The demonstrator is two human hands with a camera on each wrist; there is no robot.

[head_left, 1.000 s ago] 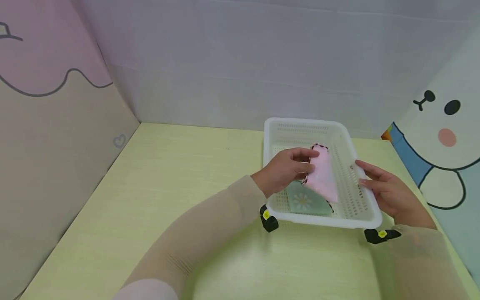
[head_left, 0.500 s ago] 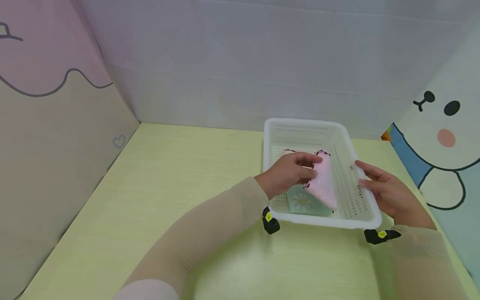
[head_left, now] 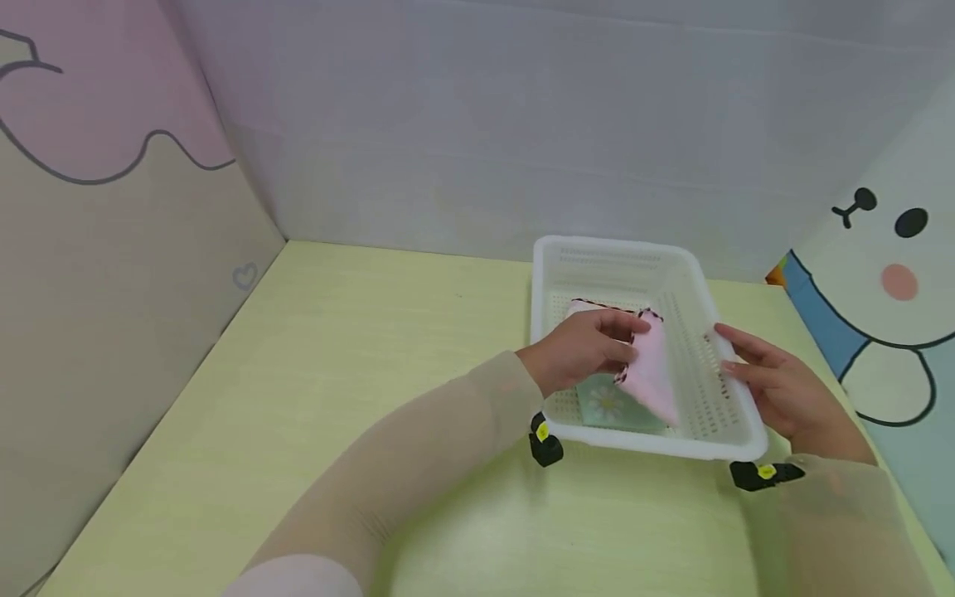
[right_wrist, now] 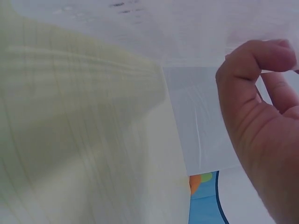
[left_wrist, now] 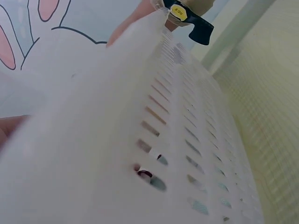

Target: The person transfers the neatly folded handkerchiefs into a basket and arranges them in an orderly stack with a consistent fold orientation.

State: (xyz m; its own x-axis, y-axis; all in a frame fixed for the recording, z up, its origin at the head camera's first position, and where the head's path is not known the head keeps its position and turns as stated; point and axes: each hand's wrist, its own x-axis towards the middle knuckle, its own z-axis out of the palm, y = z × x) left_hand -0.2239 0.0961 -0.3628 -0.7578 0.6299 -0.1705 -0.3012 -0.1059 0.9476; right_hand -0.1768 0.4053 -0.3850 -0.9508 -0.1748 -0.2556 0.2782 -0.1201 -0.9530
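A white perforated plastic basket (head_left: 656, 446) stands on the table in the head view. My left hand (head_left: 578, 348) reaches over its left rim and pinches a folded pink cloth (head_left: 651, 373) with dark trim, thumb and fingers at its left edge. Below that cloth lies a pale green cloth (head_left: 615, 406) with a white daisy, partly covered. Another pink, dark-trimmed edge (head_left: 597, 305) shows behind my left hand; whether it belongs to the same cloth I cannot tell. My right hand (head_left: 791, 390) holds the basket's right rim, and its bent thumb (right_wrist: 252, 51) touches the basket in the right wrist view.
The pale yellow table (head_left: 358, 348) extends to the left and front of the basket. A plain pale backdrop (head_left: 448, 141) rises close behind it. Cartoon-printed panels (head_left: 888, 356) flank the table, the right one near my right hand.
My left hand has moved slightly right and toward me, lowering the pink cloth over the green one. More of the pink edge behind it shows. The right hand stays on the rim.
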